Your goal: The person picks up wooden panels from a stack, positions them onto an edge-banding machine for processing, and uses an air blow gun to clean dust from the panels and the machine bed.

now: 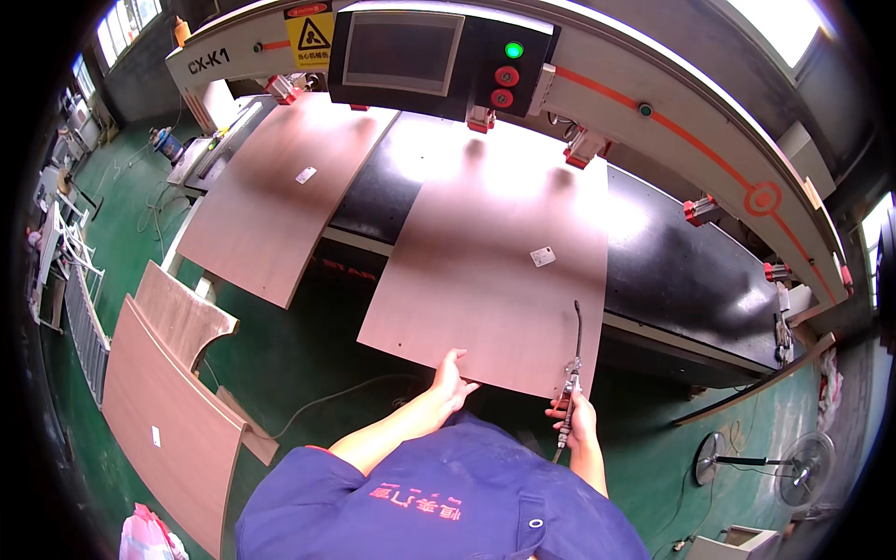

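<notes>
A brown wood-grain panel (476, 280) with a small white label lies on the black machine table (383, 194), its near end jutting out toward me. My left hand (452, 383) grips that near edge, thumb on top, with the other fingers partly hidden. To the right, my right hand (582, 422) is wrapped round an air blow gun (569, 390). The gun's long thin nozzle points away from me over the panel's right corner. A second labelled panel (280, 201) rests on the table at the left.
A machine beam (653, 98) with a screen, a lit green button and two red buttons spans the far side. More panels (173, 411) lean at the left. A fan (805, 469) lies at the right, and a cable (317, 408) runs across the green floor.
</notes>
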A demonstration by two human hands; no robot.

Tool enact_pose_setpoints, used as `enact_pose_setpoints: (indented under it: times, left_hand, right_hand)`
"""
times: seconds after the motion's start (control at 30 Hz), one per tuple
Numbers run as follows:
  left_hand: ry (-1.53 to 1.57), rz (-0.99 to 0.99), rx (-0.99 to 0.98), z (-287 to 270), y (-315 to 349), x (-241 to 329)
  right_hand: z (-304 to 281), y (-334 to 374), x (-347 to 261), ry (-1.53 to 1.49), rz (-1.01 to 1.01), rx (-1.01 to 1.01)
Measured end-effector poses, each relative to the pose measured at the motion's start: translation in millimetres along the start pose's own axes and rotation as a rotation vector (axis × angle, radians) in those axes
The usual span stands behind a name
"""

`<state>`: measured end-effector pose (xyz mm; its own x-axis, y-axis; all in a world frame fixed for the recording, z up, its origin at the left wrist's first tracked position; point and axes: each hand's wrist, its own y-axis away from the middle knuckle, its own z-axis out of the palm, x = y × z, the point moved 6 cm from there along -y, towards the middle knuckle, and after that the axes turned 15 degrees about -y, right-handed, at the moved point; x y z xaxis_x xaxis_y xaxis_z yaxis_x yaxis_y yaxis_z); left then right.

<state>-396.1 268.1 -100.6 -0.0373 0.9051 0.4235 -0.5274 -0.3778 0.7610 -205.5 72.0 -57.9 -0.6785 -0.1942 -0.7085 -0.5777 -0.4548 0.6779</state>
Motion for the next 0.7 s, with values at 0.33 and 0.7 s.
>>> enact_pose_setpoints:
  times: [0.33,0.7]
  left_hand:
    - [-0.278,-0.195,-0.049,-9.4,13.7,2.5]
    - [-0.117,-0.252,-0.399,-16.6,17.3,11.8]
  right_hand:
    - [20.9,-16.5,-109.7,0.166,-0.356,0.010]
    - [113.9,-61.8,-282.1,0.242,-0.536,0.072]
